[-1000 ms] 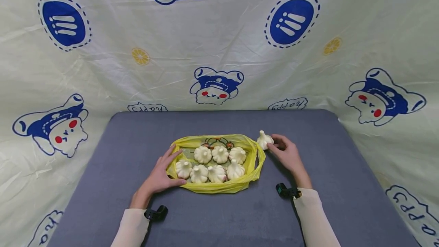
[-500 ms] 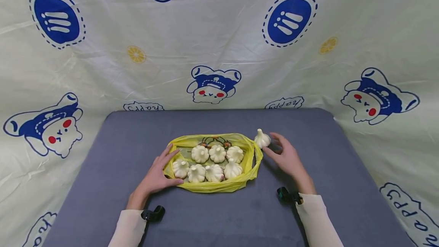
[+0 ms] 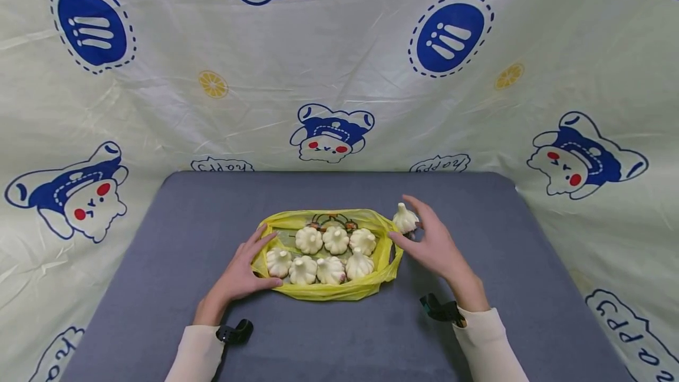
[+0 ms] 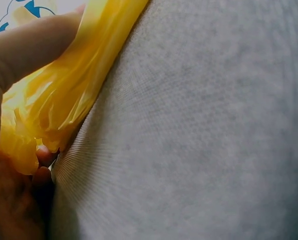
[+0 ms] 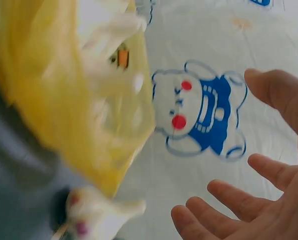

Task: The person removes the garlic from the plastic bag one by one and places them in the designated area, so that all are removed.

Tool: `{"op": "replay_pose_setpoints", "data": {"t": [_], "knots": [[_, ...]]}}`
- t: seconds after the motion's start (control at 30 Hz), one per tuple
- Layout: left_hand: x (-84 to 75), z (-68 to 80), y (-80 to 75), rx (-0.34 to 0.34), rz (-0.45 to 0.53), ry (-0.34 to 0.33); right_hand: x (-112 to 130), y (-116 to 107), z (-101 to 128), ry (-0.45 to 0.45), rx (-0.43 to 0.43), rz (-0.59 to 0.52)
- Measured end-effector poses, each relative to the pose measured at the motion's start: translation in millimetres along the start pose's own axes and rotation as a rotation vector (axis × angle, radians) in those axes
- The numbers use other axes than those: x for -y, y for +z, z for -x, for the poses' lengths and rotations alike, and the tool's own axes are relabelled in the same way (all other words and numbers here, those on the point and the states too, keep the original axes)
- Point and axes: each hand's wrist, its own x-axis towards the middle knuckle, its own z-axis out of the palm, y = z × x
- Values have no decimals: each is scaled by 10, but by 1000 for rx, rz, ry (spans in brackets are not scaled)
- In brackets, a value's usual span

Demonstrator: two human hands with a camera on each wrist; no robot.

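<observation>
Your left hand (image 3: 240,273) is pinching the thin, slippery yellow bag (image 3: 339,291) rim; right hand (image 3: 432,244) fingers are spreading wide beside the loose garlic bulb (image 3: 405,219). Grip its firm body, not the papery skin.

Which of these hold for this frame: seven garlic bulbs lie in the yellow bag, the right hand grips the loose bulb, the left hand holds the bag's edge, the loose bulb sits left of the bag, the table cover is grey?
1. Seven garlic bulbs lie in the yellow bag. True.
2. The right hand grips the loose bulb. False: its fingers are spread and open beside the bulb, holding nothing.
3. The left hand holds the bag's edge. True: thumb and fingers pinch the yellow plastic, as the left wrist view shows.
4. The loose bulb sits left of the bag. False: it stands on the table off the bag's far right corner.
5. The table cover is grey. True.
</observation>
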Motion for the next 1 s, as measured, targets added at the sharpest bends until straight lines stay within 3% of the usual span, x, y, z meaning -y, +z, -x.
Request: {"op": "replay_pose_setpoints", "data": {"t": [0.4, 0.73, 1.0], "knots": [[6, -6, -17, 5, -8, -9, 543, 408, -392, -66, 261, -50], [1, -11, -21, 14, -10, -9, 628, 713, -712, -156, 419, -40], [1, -9, -9, 16, -15, -13, 541, 917, -839, -144, 499, -46]]}}
